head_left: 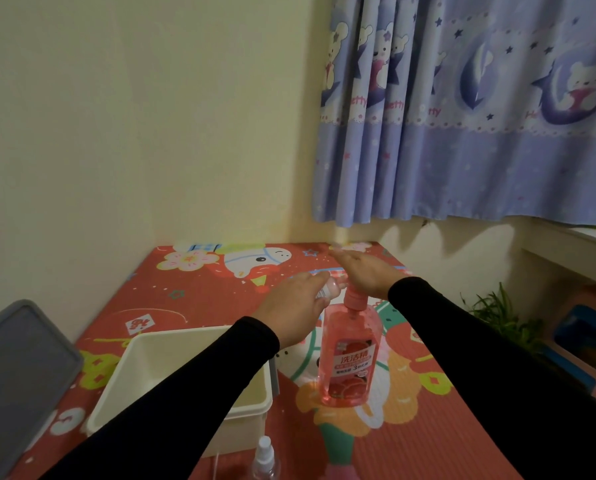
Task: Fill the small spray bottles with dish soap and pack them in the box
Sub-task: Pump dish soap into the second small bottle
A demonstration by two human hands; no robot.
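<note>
head: spray bottle (pixel 327 289) (left hand (pixel 298 306))

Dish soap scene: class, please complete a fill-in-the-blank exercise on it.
1. The right hand presses the pump of the ____ dish soap bottle.
2. The left hand holds a small spray bottle at the ____.
3. The white box lies under the ____ sleeve.

Missing: pink; pump; left
</note>
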